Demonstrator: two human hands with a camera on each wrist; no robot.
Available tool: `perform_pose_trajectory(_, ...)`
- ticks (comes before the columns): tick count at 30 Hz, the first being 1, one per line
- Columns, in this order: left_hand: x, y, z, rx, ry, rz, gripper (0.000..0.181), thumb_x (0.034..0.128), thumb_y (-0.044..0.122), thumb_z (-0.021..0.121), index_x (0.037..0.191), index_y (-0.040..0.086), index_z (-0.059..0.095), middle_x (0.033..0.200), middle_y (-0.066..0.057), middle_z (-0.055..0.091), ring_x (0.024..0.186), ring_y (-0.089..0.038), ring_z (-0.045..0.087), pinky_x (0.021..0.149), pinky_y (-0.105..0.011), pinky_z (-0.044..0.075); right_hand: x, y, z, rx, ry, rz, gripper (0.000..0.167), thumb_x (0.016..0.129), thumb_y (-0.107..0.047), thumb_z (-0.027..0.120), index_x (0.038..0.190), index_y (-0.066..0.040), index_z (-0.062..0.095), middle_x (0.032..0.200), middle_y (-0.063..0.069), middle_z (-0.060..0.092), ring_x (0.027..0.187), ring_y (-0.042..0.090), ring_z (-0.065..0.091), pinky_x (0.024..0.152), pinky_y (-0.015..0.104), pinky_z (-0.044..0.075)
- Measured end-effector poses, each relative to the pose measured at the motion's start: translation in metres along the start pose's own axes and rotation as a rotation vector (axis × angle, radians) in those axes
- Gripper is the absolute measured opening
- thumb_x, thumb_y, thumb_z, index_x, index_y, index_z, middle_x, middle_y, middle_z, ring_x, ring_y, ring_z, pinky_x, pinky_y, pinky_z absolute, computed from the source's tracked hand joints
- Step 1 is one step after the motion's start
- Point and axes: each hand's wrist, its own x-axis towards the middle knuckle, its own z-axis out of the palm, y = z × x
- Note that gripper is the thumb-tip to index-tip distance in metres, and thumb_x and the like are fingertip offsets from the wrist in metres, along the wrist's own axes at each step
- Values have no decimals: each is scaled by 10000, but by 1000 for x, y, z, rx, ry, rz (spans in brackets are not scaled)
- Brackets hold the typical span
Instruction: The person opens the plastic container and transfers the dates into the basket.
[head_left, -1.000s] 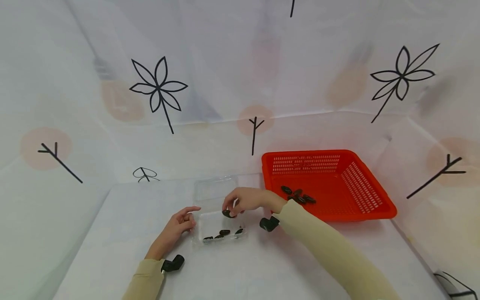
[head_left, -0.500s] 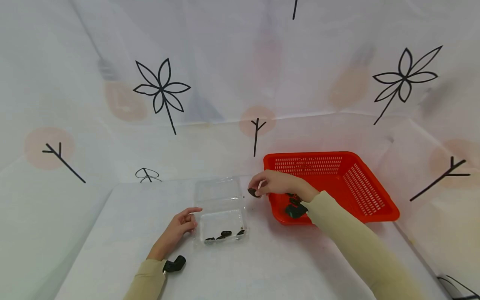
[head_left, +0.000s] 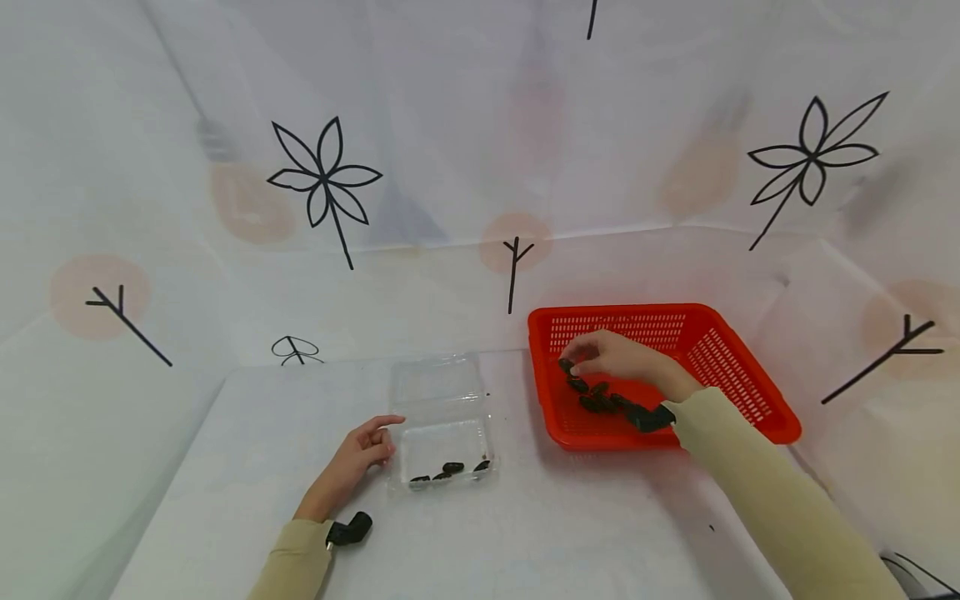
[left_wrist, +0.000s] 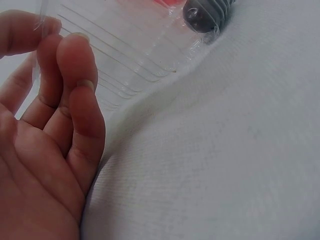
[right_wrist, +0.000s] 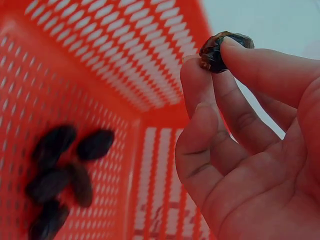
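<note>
My right hand (head_left: 618, 358) pinches a dark, glossy, wrinkled date (right_wrist: 225, 50) between thumb and fingertips, above the left part of the red basket (head_left: 750, 367). Below it, several more dates (head_left: 596, 403) lie in a loose group on the basket floor. My left hand (head_left: 348, 462) is at the left edge of an opened clear plastic box (head_left: 442, 437), fingers partly curled, holding its rim. In the left wrist view the box's ribbed wall (left_wrist: 115, 55) shows past the fingertips. Several dates (head_left: 452, 467) lie along the near side of the box.
The box's clear lid (head_left: 435, 379) lies folded back behind its tray. A white cloth (head_left: 525, 533) covers the table. Patterned white sheets (head_left: 442, 167) hang at the back and sides. Small dark specks dot the cloth near the box and at the right.
My right hand has moved from above the clear box rightward to over the red basket, carrying the date. My left hand has stayed at the box's edge.
</note>
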Motion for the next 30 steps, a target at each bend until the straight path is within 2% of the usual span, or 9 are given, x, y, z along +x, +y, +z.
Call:
perform_pose_trajectory(7, 0, -1, 0, 2, 3, -7, 473, 963, 37, 602, 1415, -13, 475, 831, -31, 494, 729, -113, 506, 696, -250, 450, -9, 31, -11, 58, 14, 87, 338, 953, -150, 665, 1261, -14, 635, 1213, 119, 636, 1082, 278, 614, 926, 436, 509)
perform_pose_trajectory(14, 0, -1, 0, 9, 6, -17, 459, 974, 35, 584, 1418, -4, 476, 838, -36, 491, 740, -119, 504, 705, -251, 447, -17, 57, -19, 75, 16, 139, 327, 952, -106, 650, 1252, 24, 633, 1216, 153, 635, 1086, 301, 609, 929, 445, 505)
perform_pose_trajectory(23, 0, -1, 0, 2, 4, -2, 457, 970, 16, 581, 1414, -14, 477, 830, -27, 496, 731, -114, 504, 695, -246, 449, -20, 88, -21, -10, 10, 192, 294, 922, -82, 674, 1194, 28, 676, 1166, 155, 663, 1045, 299, 609, 901, 472, 501)
perform_pose_trajectory(30, 0, -2, 0, 3, 2, 4, 460, 973, 20, 581, 1419, -12, 474, 834, -32, 491, 734, -117, 503, 697, -248, 443, -22, 94, -17, -56, -15, 229, 267, 908, -62, 685, 1161, 20, 696, 1112, 114, 682, 974, 242, 612, 913, 501, 483)
